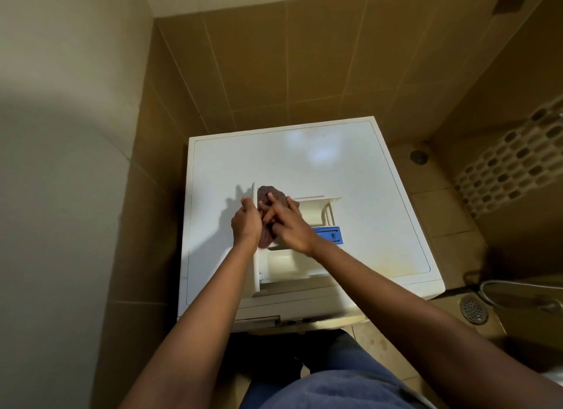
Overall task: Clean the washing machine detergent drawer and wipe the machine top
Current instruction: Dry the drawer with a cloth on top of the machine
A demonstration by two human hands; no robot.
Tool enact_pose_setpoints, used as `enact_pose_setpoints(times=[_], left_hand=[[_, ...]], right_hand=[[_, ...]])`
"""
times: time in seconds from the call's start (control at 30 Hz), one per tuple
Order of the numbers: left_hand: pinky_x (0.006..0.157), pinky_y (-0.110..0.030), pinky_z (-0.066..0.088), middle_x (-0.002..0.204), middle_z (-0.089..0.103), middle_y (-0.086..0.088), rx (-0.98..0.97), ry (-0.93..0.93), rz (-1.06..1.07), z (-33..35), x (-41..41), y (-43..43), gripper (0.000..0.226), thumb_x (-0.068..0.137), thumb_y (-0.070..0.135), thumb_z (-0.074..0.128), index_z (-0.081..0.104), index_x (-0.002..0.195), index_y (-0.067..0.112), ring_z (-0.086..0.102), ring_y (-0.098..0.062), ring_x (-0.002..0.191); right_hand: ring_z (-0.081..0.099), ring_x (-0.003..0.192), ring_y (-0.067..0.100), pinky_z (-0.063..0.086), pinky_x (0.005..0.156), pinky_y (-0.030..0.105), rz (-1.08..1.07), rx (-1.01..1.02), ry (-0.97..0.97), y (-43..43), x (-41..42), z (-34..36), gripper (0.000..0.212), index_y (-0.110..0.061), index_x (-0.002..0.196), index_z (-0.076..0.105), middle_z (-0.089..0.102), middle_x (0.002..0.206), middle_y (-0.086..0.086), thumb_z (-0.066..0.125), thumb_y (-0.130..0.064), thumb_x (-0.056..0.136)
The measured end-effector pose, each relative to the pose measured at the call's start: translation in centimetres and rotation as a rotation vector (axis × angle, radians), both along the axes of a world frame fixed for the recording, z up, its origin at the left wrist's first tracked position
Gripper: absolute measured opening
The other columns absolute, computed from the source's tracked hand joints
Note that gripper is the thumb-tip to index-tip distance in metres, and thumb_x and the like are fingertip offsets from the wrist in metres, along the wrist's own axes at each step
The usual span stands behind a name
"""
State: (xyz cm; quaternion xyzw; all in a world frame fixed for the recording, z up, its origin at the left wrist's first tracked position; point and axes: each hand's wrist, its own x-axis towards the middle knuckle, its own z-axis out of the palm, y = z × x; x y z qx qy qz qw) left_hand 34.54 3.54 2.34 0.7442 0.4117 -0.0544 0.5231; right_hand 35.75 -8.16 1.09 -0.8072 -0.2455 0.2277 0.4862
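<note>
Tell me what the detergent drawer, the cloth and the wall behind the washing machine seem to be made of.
Detergent drawer: likely moulded plastic, white, smooth, faintly glossy, with thin walls. Cloth: soft textile, maybe terry, maroon, matt, bunched in folds. Wall: probably ceramic tile, tan, satin, with thin grout lines.

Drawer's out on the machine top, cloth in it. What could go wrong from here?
1. The drawer lies close to the front edge of the machine top, steadied only by the left hand on its front panel; a hard wipe could push it off.
2. The right hand presses the cloth right beside the blue insert; the cloth might snag and dislodge it.
</note>
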Motion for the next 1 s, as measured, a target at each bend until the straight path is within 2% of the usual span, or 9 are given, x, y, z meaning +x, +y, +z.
enact_pose_setpoints(times=[0.07,0.17,0.23,0.33,0.6,0.77,0.87,0.93,1.0], left_hand=[[0.097,-0.042,0.046,0.111,0.067,-0.018,-0.018,0.003,0.0,-0.2,0.0,0.1,0.061,0.102,0.042,0.016,0.066,0.099,0.007,0.06,-0.034,0.106],[0.094,-0.042,0.048,0.098,0.069,-0.015,-0.031,0.008,0.013,-0.3,-0.1,0.1,0.063,0.102,0.044,0.016,0.066,0.085,0.009,0.063,-0.032,0.097],[0.094,-0.043,0.048,0.103,0.069,-0.016,-0.037,0.007,0.027,-0.1,-0.2,0.0,0.067,0.101,0.049,0.015,0.067,0.097,0.006,0.063,-0.033,0.098],[0.096,-0.043,0.047,0.114,0.065,-0.019,-0.018,0.015,0.016,0.4,-0.3,-0.2,0.07,0.102,0.051,0.013,0.063,0.112,0.004,0.061,-0.034,0.105],[0.097,-0.04,0.039,0.129,0.057,-0.02,0.031,0.012,-0.046,0.8,-0.3,-0.3,0.072,0.103,0.049,0.008,0.054,0.13,0.0,0.053,-0.035,0.119],[0.097,-0.042,0.045,0.118,0.063,-0.016,0.006,0.001,-0.048,0.5,-0.4,-0.2,0.08,0.099,0.057,0.007,0.06,0.121,0.002,0.058,-0.033,0.109],[0.097,-0.042,0.043,0.117,0.061,-0.018,0.036,0.004,-0.074,0.6,-0.5,-0.2,0.081,0.099,0.06,0.008,0.062,0.117,0.002,0.056,-0.034,0.113],[0.094,-0.041,0.043,0.115,0.063,-0.018,0.059,0.002,-0.102,0.4,-0.5,-0.2,0.084,0.096,0.064,0.01,0.063,0.111,0.001,0.057,-0.034,0.111],[0.087,-0.04,0.045,0.112,0.065,-0.018,0.07,-0.002,-0.109,0.2,-0.5,-0.1,0.089,0.093,0.07,0.013,0.064,0.11,-0.001,0.059,-0.034,0.106]], right_hand=[[0.018,0.145,0.011,-0.009,0.118,0.032,0.061,-0.091,-0.088,0.4,-1.2,-0.7,0.021,-0.007,0.095,0.051,0.05,0.139,0.006,0.045,-0.012,0.076],[0.052,0.114,0.016,0.004,0.12,0.038,0.022,-0.132,-0.167,0.2,-2.3,-0.3,0.029,-0.008,0.098,0.047,0.061,0.096,-0.001,0.051,-0.02,0.072],[0.055,0.09,0.019,0.02,0.115,0.038,0.006,-0.142,-0.235,0.1,-2.8,-0.1,0.028,-0.008,0.094,0.047,0.057,0.082,-0.002,0.052,-0.02,0.069],[0.056,0.083,0.027,0.04,0.092,0.036,-0.011,-0.178,-0.369,0.1,-3.3,-0.1,0.022,-0.006,0.09,0.05,0.061,0.081,0.006,0.059,-0.011,0.07],[0.055,0.079,0.022,0.038,0.091,0.032,-0.038,-0.097,-0.352,-0.6,-5.4,0.6,0.016,-0.009,0.088,0.05,0.059,0.079,0.003,0.055,-0.009,0.073],[0.046,0.102,0.02,0.034,0.102,0.04,0.097,-0.237,-0.398,-1.1,-6.1,-0.3,0.046,-0.009,0.116,0.048,0.053,0.107,0.005,0.057,-0.026,0.074],[0.006,0.146,0.031,-0.001,0.119,0.041,0.12,-0.37,-0.397,-0.7,-6.2,-1.1,0.083,-0.005,0.148,0.022,0.012,0.156,0.021,0.061,-0.028,0.078],[-0.011,0.146,0.033,-0.008,0.119,0.043,0.1,-0.427,-0.324,0.0,-6.2,-0.7,0.089,-0.002,0.151,0.01,-0.005,0.157,0.024,0.06,-0.022,0.08],[-0.001,0.147,0.034,-0.006,0.119,0.043,0.097,-0.534,-0.367,0.6,-6.2,-0.3,0.085,0.001,0.15,0.012,0.006,0.156,0.025,0.06,-0.018,0.082]])
